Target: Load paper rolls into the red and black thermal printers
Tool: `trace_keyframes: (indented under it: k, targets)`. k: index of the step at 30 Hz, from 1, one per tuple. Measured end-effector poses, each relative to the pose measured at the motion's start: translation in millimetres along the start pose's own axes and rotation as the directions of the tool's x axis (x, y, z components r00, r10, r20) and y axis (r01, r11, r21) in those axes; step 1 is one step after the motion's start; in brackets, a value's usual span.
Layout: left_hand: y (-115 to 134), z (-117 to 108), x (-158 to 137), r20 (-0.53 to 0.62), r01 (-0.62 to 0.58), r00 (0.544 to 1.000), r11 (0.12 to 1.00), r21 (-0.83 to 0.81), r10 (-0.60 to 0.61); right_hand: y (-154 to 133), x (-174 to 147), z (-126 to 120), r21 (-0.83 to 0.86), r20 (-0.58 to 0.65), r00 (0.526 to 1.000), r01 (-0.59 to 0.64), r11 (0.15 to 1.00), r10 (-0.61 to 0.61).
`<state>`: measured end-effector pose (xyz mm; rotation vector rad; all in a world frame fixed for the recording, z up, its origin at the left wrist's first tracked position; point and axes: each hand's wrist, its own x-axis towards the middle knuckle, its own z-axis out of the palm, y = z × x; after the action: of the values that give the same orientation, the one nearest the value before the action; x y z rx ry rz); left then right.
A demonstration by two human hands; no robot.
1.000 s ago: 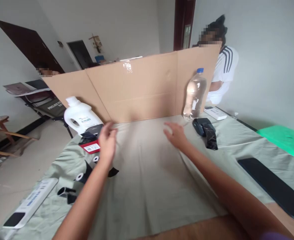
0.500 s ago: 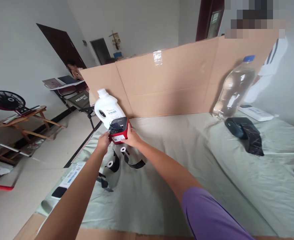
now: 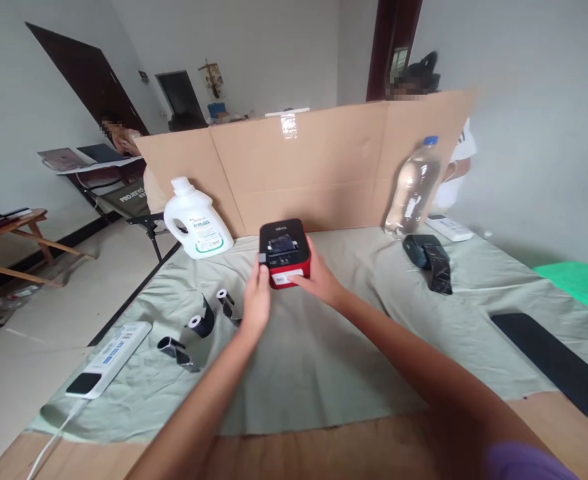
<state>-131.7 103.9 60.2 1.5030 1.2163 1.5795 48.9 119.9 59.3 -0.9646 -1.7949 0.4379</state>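
Observation:
Between my two hands is a red and black label printer (image 3: 290, 272), with a dark strip showing in the slot on its top. My left hand (image 3: 257, 300) grips its left side and my right hand (image 3: 324, 275) its right side, the thumb across the pale label on the front. To the left lie several black paper rolls: one (image 3: 223, 297) near my left wrist, a second (image 3: 201, 322) below it, and a loose curled strip (image 3: 177, 351) farther left.
A white detergent bottle (image 3: 200, 223) and a clear bottle (image 3: 414, 190) stand before a cardboard panel (image 3: 304, 167). On the cloth lie a power strip (image 3: 111, 360), a small dark device (image 3: 418, 251) with a black strip, and a long black pad (image 3: 549, 360). Behind the panel are people.
My hands have carried the printer to the right, away from the detergent bottle and the rolls. The view has shifted, bringing in the black pad and a green item at the right.

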Motion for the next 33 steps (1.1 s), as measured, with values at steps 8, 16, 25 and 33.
trace_keyframes:
  k: [8,16,25,33]
  targets:
    - [-23.9,48.9,-72.2,0.122,-0.052,0.992,0.997,0.054,0.045,0.0,-89.7,-41.7,-0.178,-0.042,0.987,-0.162,0.971,0.157]
    - [-27.8,39.1,-71.6,0.17,-0.096,0.983,0.989,0.112,0.076,8.3,-97.5,-33.7,-0.167,-0.033,0.985,-0.171,0.971,0.168]
    - [-22.5,36.1,-78.4,0.179,-0.07,0.983,0.99,0.124,0.047,16.0,-103.6,-36.1,-0.221,-0.021,0.989,-0.149,0.964,0.148]
    - [-23.3,35.5,-71.7,0.141,-0.051,0.989,0.998,0.022,0.047,12.5,-102.8,-36.2,-0.203,-0.079,0.99,-0.132,0.97,0.118]
